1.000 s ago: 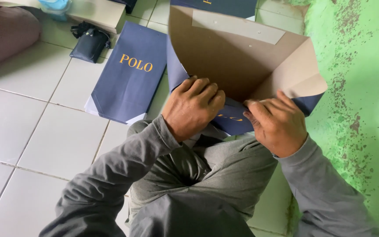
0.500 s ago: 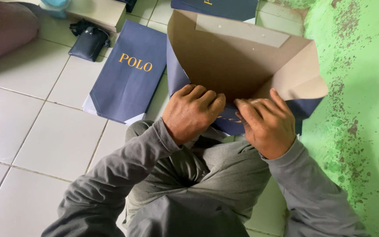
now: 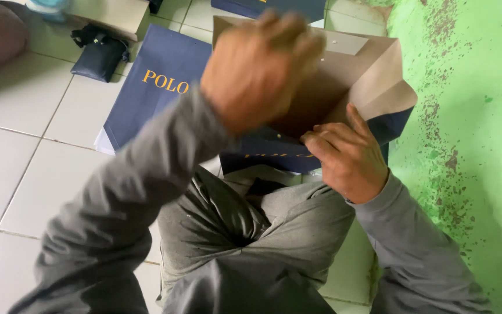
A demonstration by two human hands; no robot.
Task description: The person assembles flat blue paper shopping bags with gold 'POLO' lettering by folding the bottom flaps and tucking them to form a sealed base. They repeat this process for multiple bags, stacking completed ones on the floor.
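Left hand (image 3: 260, 70) has come up off the bag since a second ago — it was pressed down beside the right on the near fold, now it's lifted above the bag's mouth and motion-blurred, fingers curled, holding nothing that shows; can't tell whether it's fully closed. Right hand (image 3: 347, 157) stays put, fingers flat and pressing the near edge of the open paper bag (image 3: 355, 75), which sits on the person's lap, just left of the green wall (image 3: 472, 145). So the two-handed pressing looks finished, and one hand alone pins the fold — hands now apart. Bag is navy outside, brown inside, its mouth open toward the camera. Count: three navy bags in view — the open one in hand, one flat bag (image 3: 152, 93) lying on the tiled floor (image 3: 24, 157) to the left, and the edge of another bag (image 3: 268, 7) at the far side, mostly cut off. One small black pouch (image 3: 97, 53) far left, beside a pale cardboard box (image 3: 111, 14). Grey sleeves, grey trousers — one person, no one else's hands showing.
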